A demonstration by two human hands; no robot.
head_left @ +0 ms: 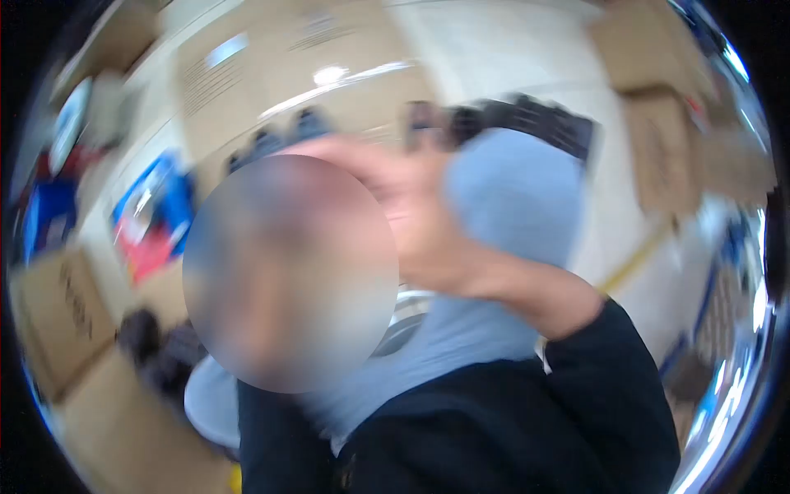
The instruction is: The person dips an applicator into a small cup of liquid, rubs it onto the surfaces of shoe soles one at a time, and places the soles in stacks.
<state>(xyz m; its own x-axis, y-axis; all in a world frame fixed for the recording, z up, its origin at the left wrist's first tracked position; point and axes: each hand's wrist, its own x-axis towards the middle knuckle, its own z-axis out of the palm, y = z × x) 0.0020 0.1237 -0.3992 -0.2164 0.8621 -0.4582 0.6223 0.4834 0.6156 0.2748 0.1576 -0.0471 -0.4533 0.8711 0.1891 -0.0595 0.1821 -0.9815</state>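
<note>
Right hand (403, 193): raised in front of the person's body, bent at the wrist, its outer end reaching into a blurred round area; I cannot tell how wide the fingers are or whether they hold anything.
Left hand: hidden by the same blur, so its shape and anything in it cannot be told.
Sleeves: black; the right sleeve (609, 387) ends below a bare forearm, the left sleeve (284, 445) runs up to the blurred area.
Dark rounded pieces (309, 123): nearest visible things to the hands, lined up just beyond them along the large cardboard box; too smeared to name.
Large cardboard box (304, 49): pale brown, past the hands, with a whitish label and faint print.
Black knobbly object (539, 119): on the pale floor (502, 41), beyond the right knee.
Trousers (514, 198): light blue-grey, legs apart, with a curved metallic rim (407, 317) partly showing between them.
Left side: a blue and pink package (152, 214), a printed carton (70, 313) and a dark lumpy cluster (164, 350) near the left leg.
Right side: brown cartons (666, 152) close together, and a yellow strip (638, 257) on the floor.
</note>
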